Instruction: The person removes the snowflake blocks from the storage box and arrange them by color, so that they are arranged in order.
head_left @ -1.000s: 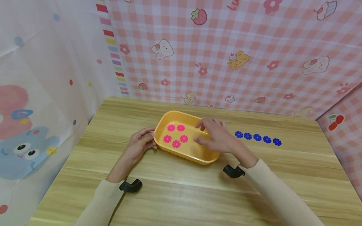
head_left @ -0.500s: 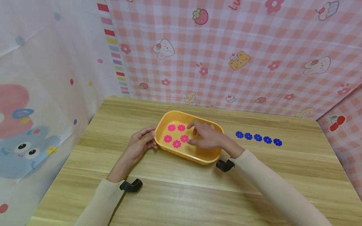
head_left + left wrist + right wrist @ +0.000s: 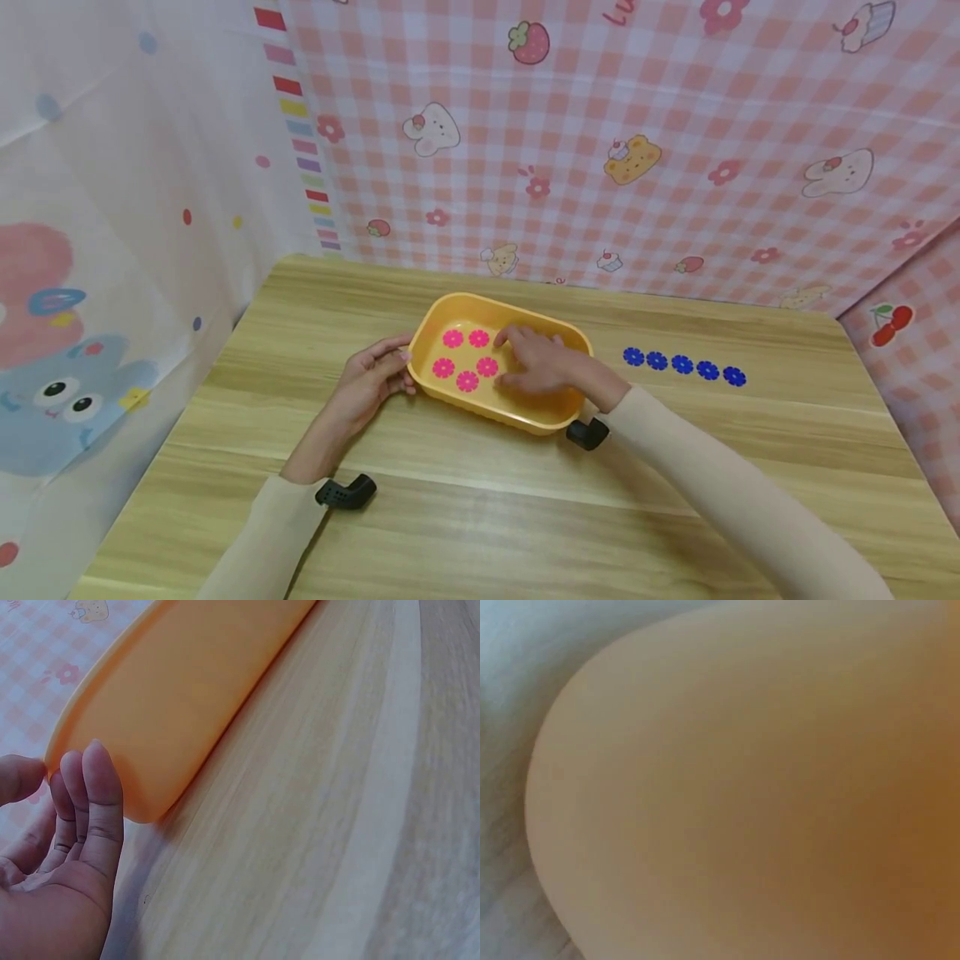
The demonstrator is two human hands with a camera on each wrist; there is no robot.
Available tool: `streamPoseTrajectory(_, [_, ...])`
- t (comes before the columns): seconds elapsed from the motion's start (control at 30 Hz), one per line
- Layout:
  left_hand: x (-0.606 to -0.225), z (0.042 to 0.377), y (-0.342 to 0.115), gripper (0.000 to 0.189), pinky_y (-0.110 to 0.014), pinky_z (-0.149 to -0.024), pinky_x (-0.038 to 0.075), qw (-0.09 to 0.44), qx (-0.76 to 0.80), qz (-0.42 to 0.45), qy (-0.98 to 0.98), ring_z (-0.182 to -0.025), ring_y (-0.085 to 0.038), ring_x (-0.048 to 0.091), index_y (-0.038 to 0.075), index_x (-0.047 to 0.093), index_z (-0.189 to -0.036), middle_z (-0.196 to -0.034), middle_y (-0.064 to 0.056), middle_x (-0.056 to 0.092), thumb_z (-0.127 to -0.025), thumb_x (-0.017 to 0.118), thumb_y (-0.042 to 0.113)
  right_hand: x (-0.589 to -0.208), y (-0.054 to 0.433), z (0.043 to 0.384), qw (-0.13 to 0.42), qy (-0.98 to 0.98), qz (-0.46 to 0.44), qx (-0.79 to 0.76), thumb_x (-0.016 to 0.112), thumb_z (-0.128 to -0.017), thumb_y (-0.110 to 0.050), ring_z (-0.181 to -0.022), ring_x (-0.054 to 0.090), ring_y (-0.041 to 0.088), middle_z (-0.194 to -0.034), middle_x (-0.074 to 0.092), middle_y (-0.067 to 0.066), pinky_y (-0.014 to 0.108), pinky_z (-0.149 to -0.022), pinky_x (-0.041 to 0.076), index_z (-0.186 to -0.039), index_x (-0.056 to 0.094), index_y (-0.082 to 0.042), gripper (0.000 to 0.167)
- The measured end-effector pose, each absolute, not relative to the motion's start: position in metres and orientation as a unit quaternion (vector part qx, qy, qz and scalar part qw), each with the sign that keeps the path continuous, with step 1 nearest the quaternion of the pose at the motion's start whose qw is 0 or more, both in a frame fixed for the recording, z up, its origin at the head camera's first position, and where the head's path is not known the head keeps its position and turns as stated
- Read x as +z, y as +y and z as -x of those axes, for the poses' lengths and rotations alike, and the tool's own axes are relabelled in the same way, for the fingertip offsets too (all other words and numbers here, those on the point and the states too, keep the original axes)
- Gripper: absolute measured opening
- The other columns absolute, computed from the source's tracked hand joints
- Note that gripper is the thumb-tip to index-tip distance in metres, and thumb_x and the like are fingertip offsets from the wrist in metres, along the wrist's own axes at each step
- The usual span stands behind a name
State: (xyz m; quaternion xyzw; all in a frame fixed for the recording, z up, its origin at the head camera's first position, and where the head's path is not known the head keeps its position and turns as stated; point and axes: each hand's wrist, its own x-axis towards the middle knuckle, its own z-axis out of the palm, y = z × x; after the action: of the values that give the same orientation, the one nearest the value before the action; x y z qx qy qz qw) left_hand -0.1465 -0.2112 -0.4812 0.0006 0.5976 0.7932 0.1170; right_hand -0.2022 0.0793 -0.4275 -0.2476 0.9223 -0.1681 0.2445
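A yellow plastic basin (image 3: 429, 343) sits on the wooden table. Several pink snowflake discs (image 3: 467, 382) lie spread over its left half. My left hand (image 3: 371, 372) pinches the basin's left end, thumb at the rim and fingers against the outer wall, as the left wrist view also shows on the orange-looking wall (image 3: 180, 682). Inside the basin my right hand (image 3: 543, 362) reaches down with thumb and index finger apart, tips just right of the pink discs; no disc shows between them. The right wrist view is filled by a blurred yellow surface (image 3: 727, 787).
Several blue snowflake discs (image 3: 682, 364) form a slanting row on the table (image 3: 480, 517) to the right of the basin. A pink checked cloth (image 3: 480, 183) hangs behind the table's back edge, and a white printed cloth (image 3: 210, 167) hangs at the left.
My right hand has moved left and deeper into the basin, from its right side towards the pink discs. The left hand, the basin and the discs have stayed in place.
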Motion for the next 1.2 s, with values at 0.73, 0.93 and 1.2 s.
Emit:
streamPoseTrajectory(0.73, [-0.479,0.146,-0.212,0.048,-0.024,-0.070,0.062,0.117,0.792,0.001,0.599,-0.073,-0.011,0.063,-0.009,0.045,-0.148,-0.089,0.000,0.067,-0.105,0.057,0.008,-0.399,0.070,0.218,0.346,0.883,0.293,-0.122,0.064,-0.100,-0.035,-0.113,0.049,0.027,-0.120,0.050,0.013,0.038,-0.098,0.044,-0.141,0.035,-0.013,0.055])
streamPoseTrajectory(0.93, [-0.477,0.145,-0.212,0.048,-0.024,-0.069,0.062,0.114,0.794,-0.002,0.598,-0.072,-0.011,0.063,-0.009,0.044,-0.148,-0.089,-0.001,0.066,-0.105,0.056,0.008,-0.402,0.068,0.222,0.320,0.890,0.309,-0.100,0.064,-0.101,-0.034,-0.101,0.052,0.025,-0.107,0.050,0.009,0.035,-0.088,0.046,-0.141,0.035,-0.014,0.053])
streamPoseTrajectory(1.2, [-0.481,0.146,-0.213,0.047,-0.024,-0.070,0.062,0.114,0.792,-0.010,0.599,-0.073,-0.011,0.063,-0.010,0.044,-0.147,-0.086,0.001,0.066,-0.105,0.056,0.008,-0.411,0.064,0.230,0.328,0.877,0.332,-0.116,0.068,-0.099,-0.030,-0.082,0.050,0.021,-0.086,0.046,0.004,0.032,-0.077,0.042,-0.137,0.039,-0.017,0.049])
